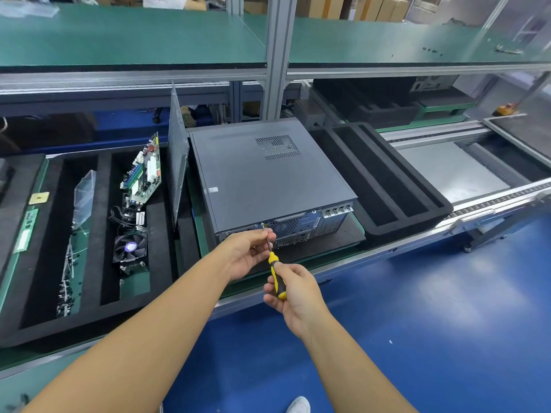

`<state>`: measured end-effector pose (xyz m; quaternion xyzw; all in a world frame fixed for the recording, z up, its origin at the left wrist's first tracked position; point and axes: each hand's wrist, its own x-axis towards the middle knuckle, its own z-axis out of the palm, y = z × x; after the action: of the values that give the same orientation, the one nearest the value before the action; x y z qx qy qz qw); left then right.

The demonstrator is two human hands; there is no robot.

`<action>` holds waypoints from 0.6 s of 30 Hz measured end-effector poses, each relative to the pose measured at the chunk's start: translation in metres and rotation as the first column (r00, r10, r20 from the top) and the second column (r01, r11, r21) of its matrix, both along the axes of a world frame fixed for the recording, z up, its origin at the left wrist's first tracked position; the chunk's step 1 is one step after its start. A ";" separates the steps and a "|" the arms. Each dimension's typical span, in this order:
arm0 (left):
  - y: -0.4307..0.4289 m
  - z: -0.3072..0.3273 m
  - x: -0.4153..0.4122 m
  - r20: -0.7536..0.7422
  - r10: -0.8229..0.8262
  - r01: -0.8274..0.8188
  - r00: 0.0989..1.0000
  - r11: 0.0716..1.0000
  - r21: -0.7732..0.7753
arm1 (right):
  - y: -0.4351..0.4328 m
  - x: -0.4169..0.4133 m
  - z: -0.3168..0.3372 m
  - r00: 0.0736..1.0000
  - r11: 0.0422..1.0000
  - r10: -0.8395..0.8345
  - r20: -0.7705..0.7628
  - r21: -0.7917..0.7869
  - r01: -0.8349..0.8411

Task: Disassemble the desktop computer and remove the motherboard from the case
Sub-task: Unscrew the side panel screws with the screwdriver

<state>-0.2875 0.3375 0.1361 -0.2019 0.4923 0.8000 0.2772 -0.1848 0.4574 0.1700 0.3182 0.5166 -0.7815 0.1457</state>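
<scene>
Head view shows the desktop case lying mid-frame on the green surface, its cover on, so the motherboard is hidden inside. The right grip wraps the yellow-and-black handle of the screwdriver. The left grip pinches the shaft near the tip, at the rear panel's upper edge. A cover screw is probably being worked. A skewed tip could slip out and chew the head or jab the steadying fingers, and a freed screw could drop to the blue floor.
</scene>
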 end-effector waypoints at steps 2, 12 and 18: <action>0.002 0.001 -0.002 0.018 0.035 -0.036 0.999 0.999 0.030 | 0.000 0.000 -0.001 1.000 1.000 -0.019 -0.022 0.014 0.019; 0.004 0.003 -0.004 0.082 0.114 -0.123 0.990 0.985 0.122 | -0.005 -0.009 0.004 0.991 0.996 0.040 0.128 -0.080 -0.030; 0.006 0.004 -0.005 0.115 0.150 -0.169 0.982 0.970 0.176 | -0.002 -0.011 -0.002 0.989 0.987 0.135 0.059 0.085 -0.139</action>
<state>-0.2927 0.3430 0.1398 -0.2545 0.3835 0.8507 0.2540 -0.1953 0.4557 0.1678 0.3087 0.5673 -0.7372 0.1985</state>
